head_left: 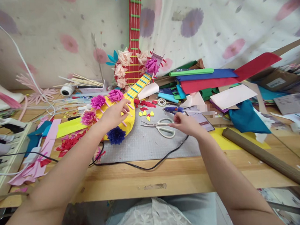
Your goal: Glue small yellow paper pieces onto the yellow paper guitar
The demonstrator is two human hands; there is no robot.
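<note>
My left hand (115, 113) rests on the body of a yellow paper guitar (126, 108), fingers curled against it and pressing on small pink strips. Pink flowers (98, 101) and a dark blue flower (116, 135) are stuck round the guitar's edge. My right hand (184, 122) hovers over the grey cutting mat (151, 142), fingers bent near the blue glue gun (173, 109) and the white-handled scissors (163, 127); it grips neither. Small yellow and red paper petals (146, 114) lie between the two hands.
A red paper guitar (135, 32) leans on the flowered backdrop. Coloured paper sheets (206, 79) pile up at the right, beside a phone (202, 120) and a cardboard tube (265, 156). The gun's black cord (142, 165) crosses the mat. A power strip (5, 140) sits at left.
</note>
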